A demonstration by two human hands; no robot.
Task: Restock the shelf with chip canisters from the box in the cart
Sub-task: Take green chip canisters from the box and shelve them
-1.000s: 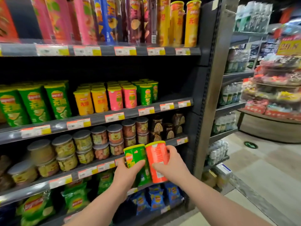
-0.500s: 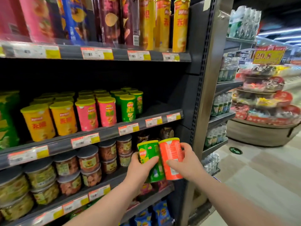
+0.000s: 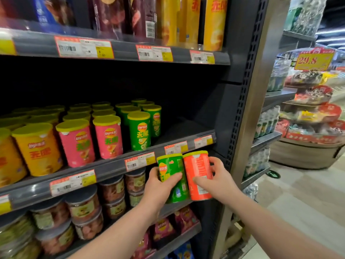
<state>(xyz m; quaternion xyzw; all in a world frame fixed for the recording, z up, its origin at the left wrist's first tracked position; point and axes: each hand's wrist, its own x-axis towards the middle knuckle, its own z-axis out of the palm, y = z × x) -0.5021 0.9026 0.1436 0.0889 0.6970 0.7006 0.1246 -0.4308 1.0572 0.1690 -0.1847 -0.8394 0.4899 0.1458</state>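
My left hand [image 3: 160, 186] grips a short green chip canister [image 3: 173, 176] with a yellow lid. Beside it, touching, is an orange-red chip canister [image 3: 197, 174] gripped by my right hand [image 3: 216, 179]. Both canisters are upright, just below the front edge of the middle shelf [image 3: 112, 167], near its right end. On that shelf stand rows of short canisters: yellow ones [image 3: 38, 148], pink ones [image 3: 108, 139] and green ones [image 3: 140, 132]. The shelf's right end [image 3: 186, 131] holds nothing. The cart and box are out of view.
Tall chip tubes [image 3: 214, 21] fill the top shelf. Clear tubs with dark lids [image 3: 112, 191] sit on the shelf below my hands. The dark shelf upright [image 3: 242, 109] stands right of the canisters. A round display with a 29.8 sign [image 3: 313, 61] is across the aisle.
Both hands have carried the two canisters up and closer to the middle shelf. The view has moved in toward the shelf and to the right.
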